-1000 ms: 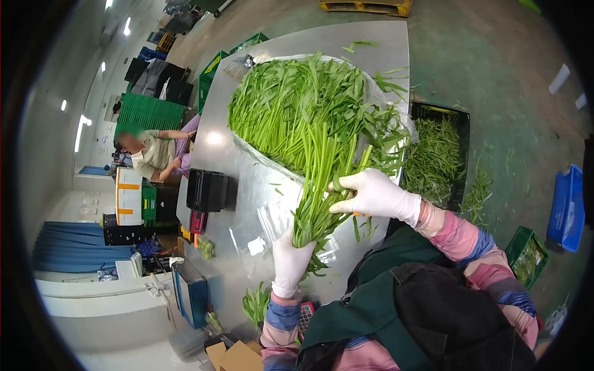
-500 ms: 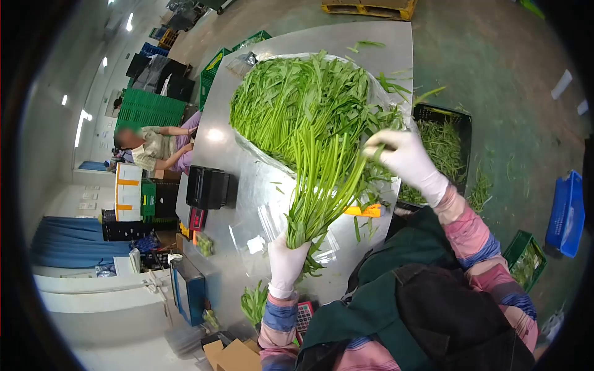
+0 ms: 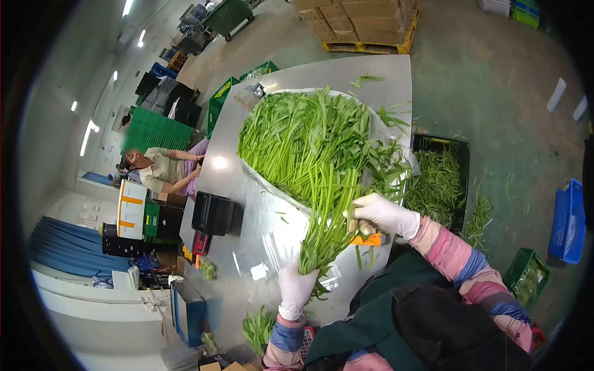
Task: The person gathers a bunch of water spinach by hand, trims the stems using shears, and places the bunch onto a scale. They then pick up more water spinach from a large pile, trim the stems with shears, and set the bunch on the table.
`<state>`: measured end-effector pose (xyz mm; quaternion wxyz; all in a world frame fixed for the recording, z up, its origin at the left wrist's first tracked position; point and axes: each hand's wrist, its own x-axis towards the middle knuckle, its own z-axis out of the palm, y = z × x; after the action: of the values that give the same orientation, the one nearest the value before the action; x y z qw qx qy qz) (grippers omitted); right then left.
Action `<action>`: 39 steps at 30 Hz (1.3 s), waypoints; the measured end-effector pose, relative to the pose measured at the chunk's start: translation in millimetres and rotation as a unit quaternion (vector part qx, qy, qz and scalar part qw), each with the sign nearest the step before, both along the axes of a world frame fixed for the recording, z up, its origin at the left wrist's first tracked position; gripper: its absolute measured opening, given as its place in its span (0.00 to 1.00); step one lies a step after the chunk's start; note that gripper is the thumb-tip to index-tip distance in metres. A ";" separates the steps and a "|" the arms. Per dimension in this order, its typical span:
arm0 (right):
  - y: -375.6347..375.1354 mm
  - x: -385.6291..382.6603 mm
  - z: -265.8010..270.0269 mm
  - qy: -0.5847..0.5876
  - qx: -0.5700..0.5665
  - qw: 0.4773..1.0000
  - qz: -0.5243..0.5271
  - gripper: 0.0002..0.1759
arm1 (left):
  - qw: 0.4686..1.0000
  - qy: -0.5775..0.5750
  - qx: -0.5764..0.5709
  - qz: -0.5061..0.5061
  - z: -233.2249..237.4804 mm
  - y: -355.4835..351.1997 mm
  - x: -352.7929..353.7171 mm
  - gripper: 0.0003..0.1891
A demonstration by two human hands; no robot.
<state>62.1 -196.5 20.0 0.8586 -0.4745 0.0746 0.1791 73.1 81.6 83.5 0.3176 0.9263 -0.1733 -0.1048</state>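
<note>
A bunch of long green leafy stalks [image 3: 328, 229] is held over the steel table [image 3: 247, 185]. My left hand [image 3: 296, 285], in a white glove, grips the bunch at its lower end. My right hand [image 3: 383, 215], also gloved, closes around the stalks higher up, next to the big heap of the same greens [image 3: 303, 136] that lies on clear plastic sheeting. An orange tool [image 3: 373, 240] lies on the table just under my right hand.
A black scale [image 3: 213, 213] stands on the table's far side, where a seated person [image 3: 164, 168] works. A black crate of greens [image 3: 439, 179] sits on the floor beside the table. Green crates [image 3: 154, 130], a blue crate [image 3: 566, 219] and a pallet of boxes [image 3: 365, 18] stand around.
My right hand let go of the bunch, reached out to the edge of the heap, then came back and closed on the stalks again. My left hand kept its hold.
</note>
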 end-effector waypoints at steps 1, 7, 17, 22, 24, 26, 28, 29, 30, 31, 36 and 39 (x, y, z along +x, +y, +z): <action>1.2 0.6 1.8 0.001 -0.019 1.000 0.000 0.14 | 1.000 0.006 -0.006 0.005 -3.3 2.2 0.3 0.23; -3.5 -0.5 3.0 -0.056 -0.122 0.990 0.032 0.12 | 1.000 0.016 -0.011 0.000 -9.5 7.1 2.0 0.23; -141.4 -15.0 -29.9 0.020 -0.175 0.878 -0.444 0.37 | 0.986 0.097 -0.117 0.064 12.5 19.4 10.7 0.14; -52.0 -26.1 6.9 -0.008 -0.334 0.933 -0.132 0.22 | 0.983 0.090 -0.129 0.099 11.1 9.8 18.8 0.15; -16.6 -21.0 13.9 -0.020 -0.251 0.964 -0.087 0.16 | 0.983 0.091 -0.124 0.100 11.1 4.8 17.5 0.16; 3.3 -14.0 14.2 -0.055 -0.186 0.980 -0.050 0.15 | 0.981 0.069 -0.156 0.097 7.7 1.5 19.6 0.16; 13.0 -7.4 18.1 -0.014 -0.156 0.988 0.002 0.16 | 0.975 0.073 -0.185 0.103 8.9 0.7 18.0 0.16; 16.2 -6.3 19.3 -0.001 -0.140 0.990 0.025 0.16 | 0.974 0.063 -0.192 0.107 11.9 -2.0 18.5 0.15; 18.7 -6.1 19.1 -0.016 -0.146 0.989 0.015 0.17 | 0.972 0.054 -0.197 0.112 14.3 -4.3 18.6 0.15; 22.2 -6.8 17.9 -0.030 -0.151 0.988 0.008 0.17 | 0.971 0.046 -0.202 0.120 15.3 -5.0 17.8 0.15; 43.7 -5.2 25.3 -0.093 -0.063 0.990 -0.086 0.16 | 0.971 0.042 -0.199 0.124 10.9 -2.5 17.5 0.16; 54.9 -9.6 37.1 -0.138 -0.064 0.982 -0.109 0.18 | 0.971 0.034 -0.200 0.123 6.1 -2.4 16.0 0.17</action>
<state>52.5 -141.6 57.1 0.8430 -0.5374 0.0183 0.0123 89.1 79.2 89.6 0.5123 0.8543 -0.0642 -0.0596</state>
